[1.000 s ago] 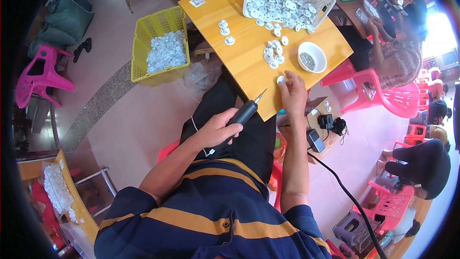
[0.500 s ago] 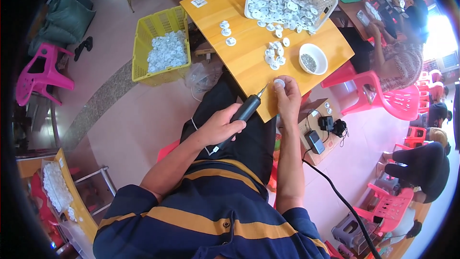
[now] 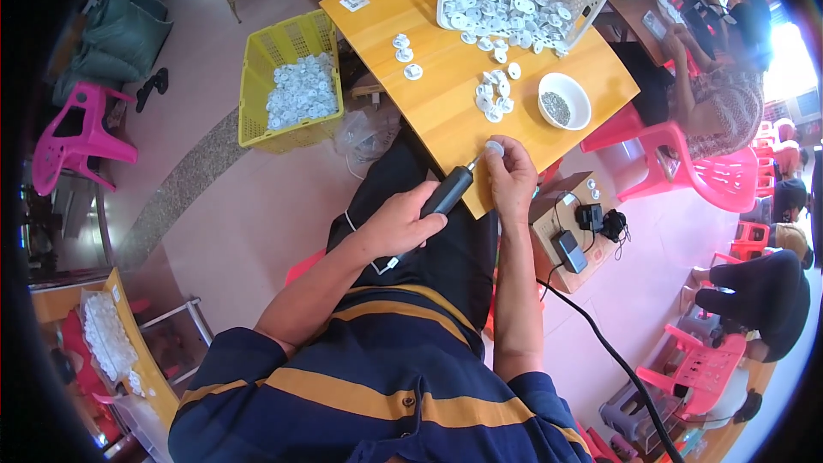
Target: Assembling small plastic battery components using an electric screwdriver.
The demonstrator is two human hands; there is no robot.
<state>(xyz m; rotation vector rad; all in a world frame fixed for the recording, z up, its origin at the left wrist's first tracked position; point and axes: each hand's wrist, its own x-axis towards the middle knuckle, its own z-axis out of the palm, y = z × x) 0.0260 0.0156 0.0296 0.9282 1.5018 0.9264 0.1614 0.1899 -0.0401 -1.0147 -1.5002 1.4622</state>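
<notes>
My left hand [image 3: 399,225] is wrapped round a black electric screwdriver [image 3: 448,192], a white cable at its lower end. The screwdriver's bit points up and right, its tip at or very close to a small round white plastic part [image 3: 494,147]. Thumb and fingers of my right hand [image 3: 512,180] pinch that part over the table's near corner. Beyond my right hand, a loose cluster of similar white parts [image 3: 493,94] lies on the yellow wooden table [image 3: 394,17]. A white bowl [image 3: 579,101] of small metal screws [image 3: 555,108] stands to its right.
A tilted white basket [image 3: 591,13] spills white parts at the table's back. Three parts [image 3: 404,55] lie in a row farther left. On the floor, a yellow crate [image 3: 255,77] holds more. A cardboard box [image 3: 583,267] with black adapters [image 3: 568,250] stands right. Someone [image 3: 716,103] sits beyond.
The screwdriver has moved slightly up and right, and its bit now meets or nearly meets the white part. My right hand has shifted a little left. The view has shifted slightly.
</notes>
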